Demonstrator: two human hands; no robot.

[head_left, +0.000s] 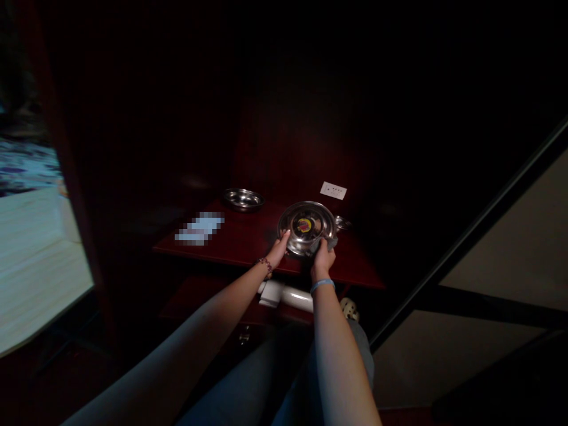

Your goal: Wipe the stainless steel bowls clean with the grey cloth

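Your left hand (278,248) and right hand (323,255) both grip the shiny metal dish (306,228) | it's tilted at the red table's (231,242) front edge | small bowl (243,199) well apart, back left.

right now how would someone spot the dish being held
On the red-brown table, both hands, left hand and right hand, grip a round steel dish. Unlike the plain steel dish behind it, it has a yellow sticker inside.

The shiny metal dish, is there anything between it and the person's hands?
Nothing visible. The left hand touches the metal dish at its left rim; the right hand grips its near edge, with what looks like a cloth there.
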